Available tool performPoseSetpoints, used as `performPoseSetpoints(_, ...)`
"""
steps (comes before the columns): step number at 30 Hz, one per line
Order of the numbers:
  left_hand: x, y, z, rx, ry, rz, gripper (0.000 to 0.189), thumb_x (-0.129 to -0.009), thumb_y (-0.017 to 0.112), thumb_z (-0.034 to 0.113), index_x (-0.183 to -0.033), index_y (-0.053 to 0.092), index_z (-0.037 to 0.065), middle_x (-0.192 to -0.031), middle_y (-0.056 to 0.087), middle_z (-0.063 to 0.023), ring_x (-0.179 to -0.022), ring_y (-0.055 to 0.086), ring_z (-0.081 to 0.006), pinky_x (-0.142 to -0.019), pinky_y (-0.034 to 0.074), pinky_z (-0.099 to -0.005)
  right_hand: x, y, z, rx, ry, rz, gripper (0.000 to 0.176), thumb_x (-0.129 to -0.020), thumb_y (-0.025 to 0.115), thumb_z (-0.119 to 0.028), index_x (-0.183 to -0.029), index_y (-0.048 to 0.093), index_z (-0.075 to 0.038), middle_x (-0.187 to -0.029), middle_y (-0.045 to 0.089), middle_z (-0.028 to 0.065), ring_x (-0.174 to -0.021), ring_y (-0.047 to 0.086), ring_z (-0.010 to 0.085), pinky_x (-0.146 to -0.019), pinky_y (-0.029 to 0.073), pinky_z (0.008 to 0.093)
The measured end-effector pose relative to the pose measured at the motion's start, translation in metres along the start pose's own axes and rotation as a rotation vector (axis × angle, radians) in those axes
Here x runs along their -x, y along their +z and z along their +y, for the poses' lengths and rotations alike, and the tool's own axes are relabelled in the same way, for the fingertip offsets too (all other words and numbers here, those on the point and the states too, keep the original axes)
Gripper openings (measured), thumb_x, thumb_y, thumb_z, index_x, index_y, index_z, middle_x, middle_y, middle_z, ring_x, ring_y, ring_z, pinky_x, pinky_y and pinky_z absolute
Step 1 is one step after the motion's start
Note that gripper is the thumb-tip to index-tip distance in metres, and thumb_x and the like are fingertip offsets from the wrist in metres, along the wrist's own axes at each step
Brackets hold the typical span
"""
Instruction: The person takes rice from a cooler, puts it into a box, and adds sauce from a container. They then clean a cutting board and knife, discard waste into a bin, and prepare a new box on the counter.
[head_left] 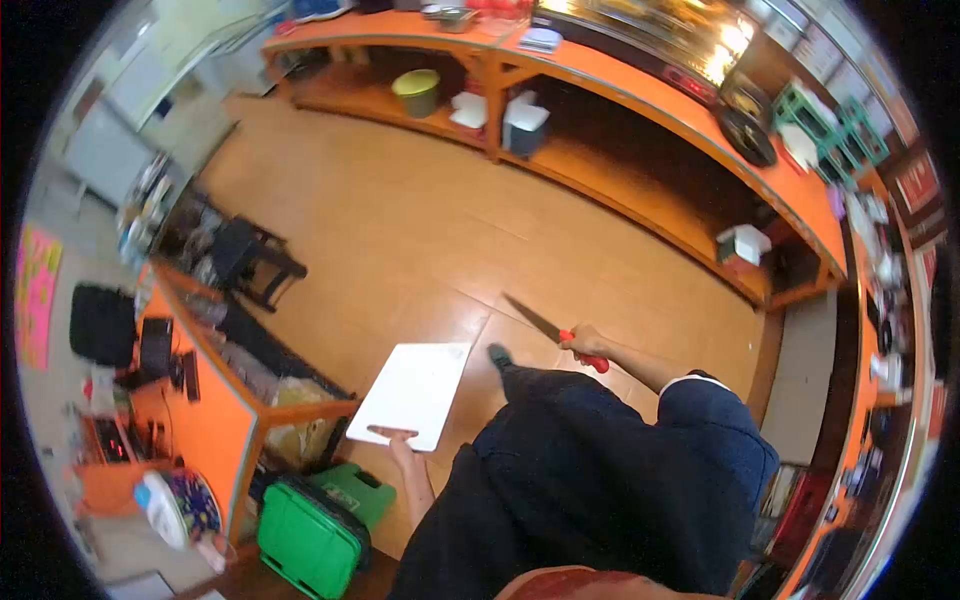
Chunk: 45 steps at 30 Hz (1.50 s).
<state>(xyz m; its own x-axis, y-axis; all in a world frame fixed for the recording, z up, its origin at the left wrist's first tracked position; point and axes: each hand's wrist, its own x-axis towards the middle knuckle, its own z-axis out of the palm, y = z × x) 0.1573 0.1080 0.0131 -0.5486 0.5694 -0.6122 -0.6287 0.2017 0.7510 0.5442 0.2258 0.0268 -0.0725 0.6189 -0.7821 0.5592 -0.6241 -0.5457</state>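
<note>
A white cutting board [415,388] hangs from my left hand [401,440], whose fingers go through the slot at its near end. The board is held out over the floor at the lower left of centre. In my right hand [585,345] is a knife [535,317] with a red handle and a long dark blade. The blade points away from me, up and to the left. My fingers are wrapped round the handle. Board and knife are apart from each other.
Ahead runs an orange counter [620,85] with a lit display case [670,35]. Its lower shelf holds a yellowish bucket [416,90]. A black stool [255,260] stands left. Near my left side are an orange desk [195,400] and a green lidded bin [305,545].
</note>
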Motion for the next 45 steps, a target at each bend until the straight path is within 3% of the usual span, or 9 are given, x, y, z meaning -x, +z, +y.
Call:
performPoseSetpoints(5, 0.006, 0.108, 0.051, -0.176, -0.061, -0.293, 0.086, -0.047, 0.039, -0.01, -0.125, 0.011, 0.016, -0.084, 0.04, -0.0123, -0.068, 0.047, -0.0214, -0.054, 0.046, -0.0302, 0.033, 0.003, 0.016, -0.341, 0.055, 0.262, 0.027, -0.071, 0.057, -0.022, -0.071, 0.052, 0.004, -0.049, 0.05, 0.0091, -0.037, 0.049, 0.0164, -0.034, 0.042, 0.0283)
performPoseSetpoints(13, 0.031, 0.383, -0.053, -0.179, -0.135, -0.784, 0.046, -0.048, 0.037, -0.013, -0.088, 0.036, 0.01, -0.07, 0.04, -0.0039, -0.052, 0.047, -0.017, -0.043, 0.045, -0.0264, 0.037, -0.128, 0.113, -0.552, 0.052, 0.453, 0.029, -0.072, 0.056, -0.027, -0.066, 0.051, 0.0, -0.05, 0.051, 0.0078, -0.037, 0.049, 0.0159, -0.033, 0.04, 0.0285)
performPoseSetpoints(18, 0.017, 0.569, -0.134, -0.233, -0.104, -1.036, 0.039, -0.06, 0.036, -0.008, -0.094, 0.039, 0.011, -0.067, 0.041, -0.0018, -0.052, 0.045, -0.0131, -0.044, 0.044, -0.0251, 0.044, -0.198, 0.142, -0.718, -0.021, 0.666, 0.024, -0.073, 0.056, -0.024, -0.072, 0.05, -0.001, -0.049, 0.049, 0.0058, -0.034, 0.046, 0.0133, -0.031, 0.038, 0.0261)
performPoseSetpoints(23, 0.015, 0.757, -0.19, -0.259, -0.192, -1.185, 0.053, -0.045, 0.037, -0.013, -0.093, 0.037, 0.01, -0.075, 0.043, -0.0069, -0.054, 0.049, -0.0212, -0.04, 0.046, -0.031, 0.033, -0.269, 0.138, -0.806, -0.1, 0.835, 0.019, -0.074, 0.054, -0.02, -0.076, 0.049, -0.001, -0.049, 0.047, 0.0047, -0.034, 0.045, 0.0113, -0.03, 0.037, 0.0247)
performPoseSetpoints(31, 0.022, 0.975, -0.27, -0.457, -0.251, -1.396, 0.04, -0.05, 0.04, -0.011, -0.088, 0.036, 0.001, -0.076, 0.047, -0.0127, -0.062, 0.05, -0.0229, -0.05, 0.045, -0.0349, -0.029, -0.389, 0.089, -0.822, -0.172, 0.968, 0.017, -0.076, 0.052, -0.017, -0.081, 0.05, -0.001, -0.051, 0.047, 0.0044, -0.036, 0.045, 0.0102, -0.032, 0.037, 0.0229)
performPoseSetpoints(39, -0.041, 1.101, -0.361, -1.067, 0.09, -1.364, 0.025, -0.043, 0.056, 0.002, -0.066, 0.053, -0.005, -0.062, 0.054, -0.0157, -0.053, 0.053, -0.0267, -0.043, 0.042, -0.0341, -0.117, -0.532, 0.011, -1.279, -0.303, 0.582, 0.029, -0.079, 0.047, -0.028, -0.095, 0.047, -0.004, -0.061, 0.052, 0.0057, -0.05, 0.05, 0.0126, -0.047, 0.043, 0.0251)
performPoseSetpoints(41, -0.035, 1.104, -0.35, -1.284, 0.173, -1.358, 0.042, -0.045, 0.063, 0.013, -0.081, 0.053, -0.005, -0.079, 0.054, -0.0174, -0.066, 0.055, -0.0286, -0.055, 0.045, -0.0358, -0.135, -0.553, -0.017, -1.378, -0.356, 0.47, 0.03, -0.079, 0.048, -0.029, -0.097, 0.047, -0.005, -0.067, 0.053, 0.0058, -0.059, 0.051, 0.0133, -0.056, 0.042, 0.0267)
performPoseSetpoints(43, 0.002, 1.111, -0.32, -1.851, 0.433, -0.992, 0.051, -0.051, 0.064, 0.021, -0.097, 0.05, 0.001, -0.102, 0.045, -0.0154, -0.087, 0.048, -0.0292, -0.07, 0.043, -0.038, -0.161, -0.576, -0.038, -1.487, -0.431, 0.379, 0.032, -0.078, 0.049, -0.031, -0.099, 0.046, -0.007, -0.074, 0.054, 0.006, -0.068, 0.052, 0.014, -0.064, 0.042, 0.0284)
performPoseSetpoints(45, 0.014, 1.1, -0.297, -1.449, 0.529, -0.873, 0.054, -0.057, 0.063, 0.023, -0.106, 0.045, 0.009, -0.111, 0.034, -0.0114, -0.102, 0.037, -0.0287, -0.079, 0.037, -0.0423, -0.19, -0.594, -0.043, -1.644, -0.439, 0.322, 0.032, -0.078, 0.05, -0.03, -0.1, 0.046, -0.007, -0.088, 0.053, 0.0045, -0.081, 0.05, 0.0153, -0.073, 0.039, 0.0278)
